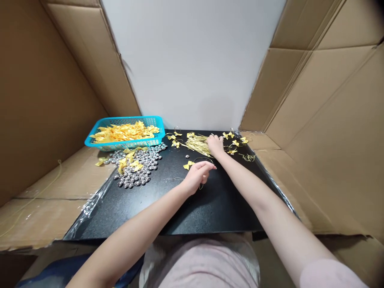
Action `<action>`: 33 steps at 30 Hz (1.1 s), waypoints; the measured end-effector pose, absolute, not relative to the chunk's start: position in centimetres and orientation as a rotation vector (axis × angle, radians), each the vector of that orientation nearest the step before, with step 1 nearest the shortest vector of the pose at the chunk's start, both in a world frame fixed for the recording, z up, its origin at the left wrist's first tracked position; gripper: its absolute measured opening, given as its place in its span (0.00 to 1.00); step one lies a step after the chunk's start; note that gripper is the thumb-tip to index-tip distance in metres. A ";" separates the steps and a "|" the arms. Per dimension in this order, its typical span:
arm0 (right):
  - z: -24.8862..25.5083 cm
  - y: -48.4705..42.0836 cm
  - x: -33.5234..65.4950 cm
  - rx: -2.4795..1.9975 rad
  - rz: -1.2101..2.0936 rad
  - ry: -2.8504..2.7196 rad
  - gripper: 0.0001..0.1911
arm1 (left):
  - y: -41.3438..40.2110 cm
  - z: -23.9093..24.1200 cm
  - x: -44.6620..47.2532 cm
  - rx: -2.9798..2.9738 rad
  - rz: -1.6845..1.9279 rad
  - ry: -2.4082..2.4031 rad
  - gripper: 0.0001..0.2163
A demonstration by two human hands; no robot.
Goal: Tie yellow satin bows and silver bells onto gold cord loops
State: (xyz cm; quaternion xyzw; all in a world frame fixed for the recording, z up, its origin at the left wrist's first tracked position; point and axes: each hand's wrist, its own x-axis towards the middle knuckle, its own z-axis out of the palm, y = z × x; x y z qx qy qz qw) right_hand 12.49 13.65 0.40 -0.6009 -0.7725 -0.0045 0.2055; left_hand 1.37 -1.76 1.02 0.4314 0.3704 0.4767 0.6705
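Observation:
My left hand (198, 176) is closed over the black table, thumb and fingers pressed together around a thin cord. Part of that cord loops out above the fingers, and some shows below the palm. Just left of the fingers lies a yellow ribbon bow (188, 165). Farther back, my right hand (215, 145) has its fingers curled down on the right end of a bundle of yellow cords (196, 145); its fingertips are partly hidden. A single silver bead (187, 156) sits between the bundle and the bow.
A turquoise basket (126, 145) of yellow bows stands at the back left. Silver beads (135, 176) spread before it, with loose bows on top. Looped bows (235, 143) lie right of the bundle, near tangled cord (248, 157). Cardboard walls (336, 120) flank the black table (186, 216).

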 end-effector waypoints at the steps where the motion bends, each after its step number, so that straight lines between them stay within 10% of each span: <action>1: 0.6 13.6 12.6 -1.650 0.015 -2.098 0.17 | -1.7 1.0 1.3 0.965 1.081 0.837 0.12; 19: -0.3 -3.0 17.6 -0.959 0.892 -1.681 0.25 | -2.6 1.7 1.7 1.093 1.186 0.851 0.15; 33: 0.2 -3.0 17.6 -0.959 0.896 -1.622 0.23 | -2.6 1.3 1.6 1.162 1.134 0.840 0.19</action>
